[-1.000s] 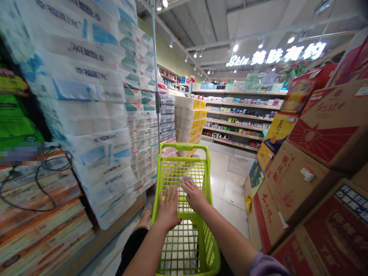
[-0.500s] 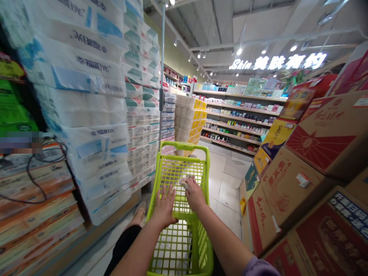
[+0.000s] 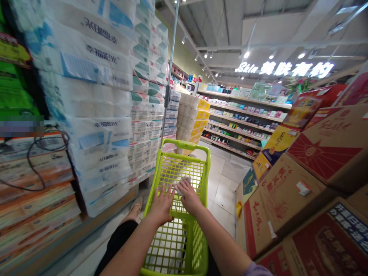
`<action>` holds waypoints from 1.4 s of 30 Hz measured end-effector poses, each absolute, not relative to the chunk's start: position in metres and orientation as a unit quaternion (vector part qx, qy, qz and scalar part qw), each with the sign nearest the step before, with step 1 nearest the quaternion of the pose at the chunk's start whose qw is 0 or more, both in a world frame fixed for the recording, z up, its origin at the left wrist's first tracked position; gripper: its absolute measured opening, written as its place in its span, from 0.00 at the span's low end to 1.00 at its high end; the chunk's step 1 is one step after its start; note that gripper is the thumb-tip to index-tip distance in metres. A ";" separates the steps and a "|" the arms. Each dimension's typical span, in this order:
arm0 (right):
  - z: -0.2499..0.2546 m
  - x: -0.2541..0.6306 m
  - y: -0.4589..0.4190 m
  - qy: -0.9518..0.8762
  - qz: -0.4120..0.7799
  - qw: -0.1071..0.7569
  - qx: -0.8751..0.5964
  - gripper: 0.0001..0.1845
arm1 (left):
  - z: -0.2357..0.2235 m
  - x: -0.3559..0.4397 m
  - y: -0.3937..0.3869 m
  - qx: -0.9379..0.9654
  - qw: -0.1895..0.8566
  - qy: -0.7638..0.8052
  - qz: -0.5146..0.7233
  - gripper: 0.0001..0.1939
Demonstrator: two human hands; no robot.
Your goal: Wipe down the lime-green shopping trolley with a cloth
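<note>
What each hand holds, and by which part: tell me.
The right hand holds a crumpled pale cloth or tissue, its edges showing; the gripped part is hidden. The left hand is spread over the green basket, holding nothing visible.

Basket [image 3: 184,216] stood between packs [image 3: 100,103] left and boxes [image 3: 281,195] right, shelves [image 3: 244,99] beyond. Wad [image 3: 178,189] lay under right hand [image 3: 188,197], over basket.
</note>
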State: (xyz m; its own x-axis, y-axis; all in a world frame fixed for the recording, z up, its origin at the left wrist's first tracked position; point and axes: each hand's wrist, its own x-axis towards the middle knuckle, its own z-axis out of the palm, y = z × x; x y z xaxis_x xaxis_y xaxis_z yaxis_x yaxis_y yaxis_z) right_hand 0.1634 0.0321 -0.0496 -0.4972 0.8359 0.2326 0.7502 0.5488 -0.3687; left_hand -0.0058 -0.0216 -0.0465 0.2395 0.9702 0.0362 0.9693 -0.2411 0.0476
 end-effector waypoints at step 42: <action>-0.032 0.151 0.107 -0.836 0.024 0.174 -0.520 0.44 | -0.055 -0.004 -0.014 0.826 0.054 0.557 0.065 0.50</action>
